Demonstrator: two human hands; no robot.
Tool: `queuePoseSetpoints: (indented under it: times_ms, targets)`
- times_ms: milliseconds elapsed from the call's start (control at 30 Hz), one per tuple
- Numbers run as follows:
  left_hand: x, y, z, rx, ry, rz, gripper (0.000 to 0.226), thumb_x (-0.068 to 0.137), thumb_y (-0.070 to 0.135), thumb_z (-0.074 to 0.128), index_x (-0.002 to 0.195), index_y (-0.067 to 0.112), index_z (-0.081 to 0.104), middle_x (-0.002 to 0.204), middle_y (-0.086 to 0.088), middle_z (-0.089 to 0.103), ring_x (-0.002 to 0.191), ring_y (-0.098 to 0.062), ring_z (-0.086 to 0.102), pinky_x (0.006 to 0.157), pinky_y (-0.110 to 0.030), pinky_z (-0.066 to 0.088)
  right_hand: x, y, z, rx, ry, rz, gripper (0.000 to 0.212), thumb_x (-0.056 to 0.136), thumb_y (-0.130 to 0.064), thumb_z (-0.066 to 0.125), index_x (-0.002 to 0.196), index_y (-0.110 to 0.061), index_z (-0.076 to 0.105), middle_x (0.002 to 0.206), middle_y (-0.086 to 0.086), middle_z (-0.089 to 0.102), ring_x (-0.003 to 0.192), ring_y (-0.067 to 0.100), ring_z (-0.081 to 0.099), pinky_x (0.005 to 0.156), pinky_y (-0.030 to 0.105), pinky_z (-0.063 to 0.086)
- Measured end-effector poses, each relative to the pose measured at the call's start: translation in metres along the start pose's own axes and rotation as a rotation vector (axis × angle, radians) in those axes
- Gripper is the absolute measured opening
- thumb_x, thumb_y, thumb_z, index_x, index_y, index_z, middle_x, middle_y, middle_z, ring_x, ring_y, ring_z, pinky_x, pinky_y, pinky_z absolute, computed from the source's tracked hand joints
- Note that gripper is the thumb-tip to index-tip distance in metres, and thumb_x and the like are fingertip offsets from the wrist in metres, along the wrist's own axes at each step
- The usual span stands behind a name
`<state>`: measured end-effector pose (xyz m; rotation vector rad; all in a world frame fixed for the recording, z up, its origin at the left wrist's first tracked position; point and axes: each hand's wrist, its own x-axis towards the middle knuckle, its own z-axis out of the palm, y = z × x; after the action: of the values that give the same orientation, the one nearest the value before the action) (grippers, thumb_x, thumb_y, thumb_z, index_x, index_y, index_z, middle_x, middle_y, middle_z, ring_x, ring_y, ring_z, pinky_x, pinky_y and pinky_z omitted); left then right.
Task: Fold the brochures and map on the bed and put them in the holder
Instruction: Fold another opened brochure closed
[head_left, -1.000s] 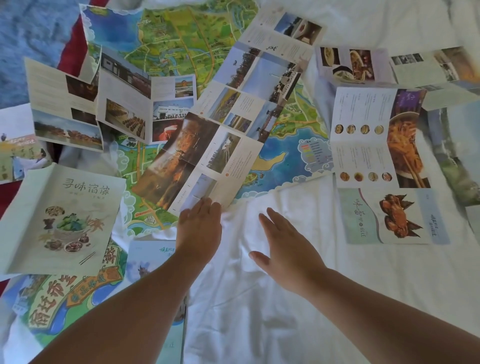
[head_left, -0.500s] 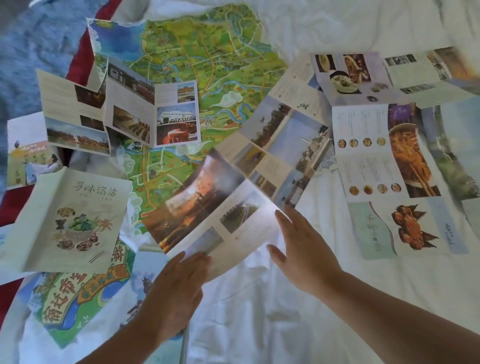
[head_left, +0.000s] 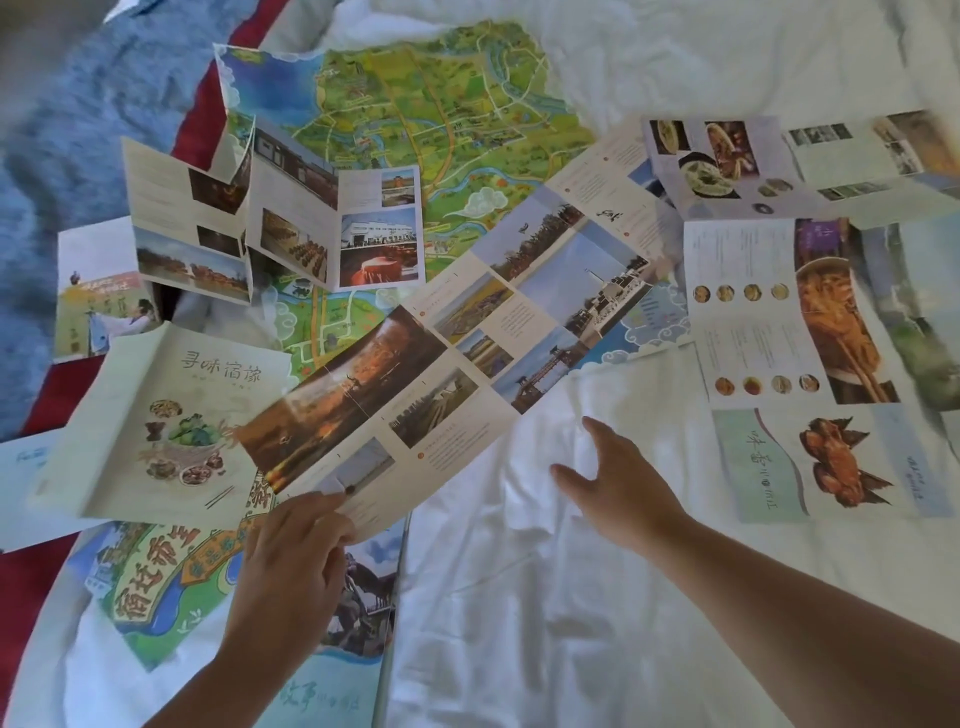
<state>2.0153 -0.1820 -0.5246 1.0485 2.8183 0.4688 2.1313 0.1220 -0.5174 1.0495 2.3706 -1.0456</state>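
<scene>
Closer to the near edge of the bed (head_left: 519, 623) comes the long brochure (head_left: 441, 364), its corner pinched by the left hand (head_left: 291, 561) for folding. Meanwhile the right hand (head_left: 618, 483) hovers open, empty.

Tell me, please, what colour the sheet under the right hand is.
The bed sheet is plain white, wrinkled; the head view shows it best.

Head view — looks forward and down, close over the bed (head_left: 519, 597) and brochures.

map (head_left: 457, 119) partly under long brochure (head_left: 493, 332) | right-edge brochure (head_left: 919, 312) blurred, cut off by frame
</scene>
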Motion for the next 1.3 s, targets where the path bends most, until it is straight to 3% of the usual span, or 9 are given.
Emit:
queuePoseSetpoints:
  times_ms: [100, 367, 467, 600, 767, 967, 1100, 1200, 1300]
  targets:
    - [-0.010, -0.001, 0.004, 0.002, 0.032, 0.055, 0.006, 0.080, 0.005, 0.064, 0.080, 0.011, 0.067, 0.100, -0.003, 0.070, 0.096, -0.026, 0.063, 0.082, -0.046, 0.050, 0.014, -0.014, -0.002, 0.150, 0.002, 0.043, 0.079, 0.090, -0.052, 0.058, 0.154, -0.023, 0.022, 0.155, 0.005, 0.037, 0.138, 0.020, 0.041, 0.108, 0.034, 0.038]
    - [-0.017, -0.007, 0.008, -0.044, -0.013, 0.036, 0.032, 0.084, 0.020, 0.043, 0.095, 0.008, 0.070, 0.103, -0.003, 0.071, 0.096, -0.026, 0.066, 0.081, -0.044, 0.056, 0.034, -0.037, 0.003, 0.233, -0.015, 0.062, 0.079, 0.087, -0.055, 0.060, 0.151, -0.022, 0.028, 0.152, 0.005, 0.041, 0.136, 0.023, 0.043, 0.104, 0.037, 0.039]
    - [-0.024, -0.010, 0.005, -0.095, -0.047, 0.022, 0.026, 0.085, 0.016, 0.050, 0.096, 0.006, 0.071, 0.105, -0.004, 0.070, 0.097, -0.024, 0.065, 0.079, -0.041, 0.058, 0.038, -0.044, 0.008, 0.416, -0.006, 0.150, 0.078, 0.085, -0.055, 0.063, 0.149, -0.024, 0.031, 0.146, 0.005, 0.047, 0.127, 0.025, 0.052, 0.093, 0.032, 0.042]
    - [-0.038, -0.017, 0.002, -0.152, -0.112, 0.044, 0.029, 0.091, 0.026, 0.047, 0.094, 0.009, 0.072, 0.109, 0.001, 0.067, 0.098, -0.012, 0.062, 0.079, -0.026, 0.053, 0.051, -0.052, 0.010, 0.859, 0.002, 0.349, 0.069, 0.084, -0.048, 0.069, 0.139, -0.016, 0.041, 0.123, 0.011, 0.061, 0.104, 0.024, 0.065, 0.098, 0.044, 0.052]
    - [-0.051, -0.032, 0.004, -0.126, -0.164, 0.015, 0.029, 0.071, -0.007, 0.076, 0.097, 0.006, 0.073, 0.108, -0.003, 0.069, 0.097, -0.019, 0.067, 0.076, -0.028, 0.058, 0.064, -0.058, 0.000, 1.145, 0.077, 0.446, 0.028, 0.089, -0.038, 0.070, 0.100, -0.013, 0.064, 0.101, 0.008, 0.070, 0.087, 0.016, 0.070, 0.082, 0.033, 0.059]
    - [-0.052, -0.037, 0.003, -0.118, -0.080, -0.011, 0.035, 0.085, 0.024, 0.045, 0.092, 0.006, 0.074, 0.108, -0.003, 0.070, 0.098, -0.023, 0.067, 0.078, -0.037, 0.058, 0.069, -0.066, -0.010, 1.107, 0.118, 0.422, 0.011, 0.095, -0.025, 0.063, 0.086, -0.019, 0.062, 0.082, 0.002, 0.070, 0.067, 0.011, 0.065, 0.063, 0.023, 0.055]
    - [-0.045, -0.039, 0.002, -0.119, 0.035, -0.057, 0.013, 0.083, 0.010, 0.056, 0.079, 0.007, 0.068, 0.102, -0.004, 0.068, 0.097, -0.024, 0.063, 0.083, -0.042, 0.053, 0.053, -0.062, -0.005, 1.077, 0.126, 0.403, 0.011, 0.095, -0.024, 0.063, 0.086, -0.017, 0.063, 0.073, 0.000, 0.071, 0.067, 0.012, 0.065, 0.077, 0.029, 0.056]
    - [-0.037, -0.041, 0.003, -0.108, 0.092, -0.148, 0.026, 0.069, -0.017, 0.072, 0.072, 0.007, 0.063, 0.099, -0.009, 0.067, 0.099, -0.033, 0.061, 0.086, -0.051, 0.051, 0.031, -0.051, 0.006, 1.086, 0.107, 0.466, 0.008, 0.095, -0.021, 0.064, 0.091, -0.014, 0.065, 0.080, 0.002, 0.072, 0.070, 0.012, 0.067, 0.070, 0.027, 0.058]
    - [-0.030, -0.039, 0.002, -0.085, 0.142, -0.174, 0.022, 0.074, -0.013, 0.065, 0.070, 0.008, 0.060, 0.101, -0.013, 0.067, 0.104, -0.035, 0.057, 0.090, -0.049, 0.046, 0.010, -0.041, 0.025, 1.043, -0.015, 0.553, 0.009, 0.094, -0.017, 0.064, 0.098, -0.009, 0.064, 0.089, 0.009, 0.073, 0.071, 0.016, 0.069, 0.062, 0.026, 0.057]
